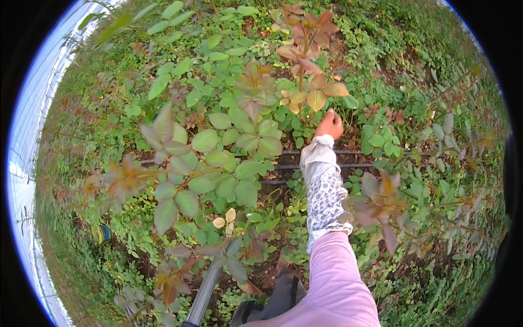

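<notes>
My right hand reaches forward in a white patterned sleeve cover over a pink sleeve. Its fingers are curled closed among the plants, and whatever they may hold is too small or hidden to make out. Just beyond it stands a rose-like shoot with reddish-orange leaves. Green leaves lie close by on its right. My left hand is outside the picture. A grey metal pole rises from the lower edge, left of my legs; what holds it is not visible.
Black irrigation pipes run across the soil below my hand. Leafy stems stick up close on the left, and a reddish shoot on the right. A yellowish round object lies far left, near a pale plastic wall.
</notes>
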`<state>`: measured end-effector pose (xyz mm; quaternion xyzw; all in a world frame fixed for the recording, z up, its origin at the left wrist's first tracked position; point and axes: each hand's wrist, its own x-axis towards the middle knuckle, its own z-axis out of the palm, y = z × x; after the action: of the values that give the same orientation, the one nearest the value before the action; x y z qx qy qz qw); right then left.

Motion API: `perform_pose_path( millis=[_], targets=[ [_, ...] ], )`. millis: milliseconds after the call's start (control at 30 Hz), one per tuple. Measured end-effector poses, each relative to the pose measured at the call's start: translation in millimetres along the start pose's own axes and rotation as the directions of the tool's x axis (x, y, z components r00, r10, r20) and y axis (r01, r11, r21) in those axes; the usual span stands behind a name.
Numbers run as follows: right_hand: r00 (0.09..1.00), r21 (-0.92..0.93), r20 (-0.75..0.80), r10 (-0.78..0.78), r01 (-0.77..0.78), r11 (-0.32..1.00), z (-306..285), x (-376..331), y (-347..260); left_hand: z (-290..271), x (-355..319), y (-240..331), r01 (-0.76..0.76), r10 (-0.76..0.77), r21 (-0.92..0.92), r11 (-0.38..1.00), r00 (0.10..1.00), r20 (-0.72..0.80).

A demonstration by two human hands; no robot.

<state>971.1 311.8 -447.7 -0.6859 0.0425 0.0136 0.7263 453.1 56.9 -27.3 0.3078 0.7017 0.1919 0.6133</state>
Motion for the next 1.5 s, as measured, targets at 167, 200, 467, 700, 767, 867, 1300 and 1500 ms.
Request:
perform_pose_path(
  millis=[167, 200, 467, 700, 767, 867, 1300, 1500],
  targets=[
    [0.985, -0.029, 0.154, -0.073, 0.078, 0.997, 26.9, 26.6, 2.0, 6.2, -2.6, 15.1, -0.455, 0.346, 0.871, 0.184, 0.86, 0.376],
    [0.961, -0.112, 0.215, -0.174, 0.201, 0.973, 30.2, 34.0, 4.8, 4.9, 7.7, 11.0, -0.638, 0.503, 0.678, 0.366, 0.748, 0.433],
    [0.921, -0.177, 0.305, -0.243, 0.305, 0.936, 91.0, 119.0, 84.4, -2.6, 33.4, -1.2, -0.736, 0.71, 0.268, 0.622, 0.674, 0.203],
    [0.948, -0.216, 0.254, -0.194, 0.251, 0.944, 93.1, 110.7, 79.0, 2.3, 36.0, 3.5, -0.733, 0.72, 0.227, 0.641, 0.677, 0.151],
    [0.969, -0.366, 0.225, -0.099, 0.178, 0.914, 85.5, 93.0, 49.2, 2.9, 36.0, 3.1, -0.734, 0.723, 0.222, 0.642, 0.676, 0.142],
    [0.98, -0.638, 0.148, 0.13, -0.005, 0.77, 73.1, 75.8, 16.0, 4.3, 35.0, 3.0, -0.735, 0.727, 0.214, 0.644, 0.674, 0.129],
    [0.944, -0.239, 0.27, -0.188, 0.255, 0.937, 38.4, 55.5, 27.1, 5.1, 38.4, 1.6, -0.747, 0.74, 0.169, 0.643, 0.663, 0.113],
    [0.957, -0.079, 0.091, -0.276, 0.284, 0.956, 32.6, 68.0, 23.7, 3.0, 40.9, 0.9, -0.75, 0.745, 0.154, 0.644, 0.66, 0.1]
  ],
)
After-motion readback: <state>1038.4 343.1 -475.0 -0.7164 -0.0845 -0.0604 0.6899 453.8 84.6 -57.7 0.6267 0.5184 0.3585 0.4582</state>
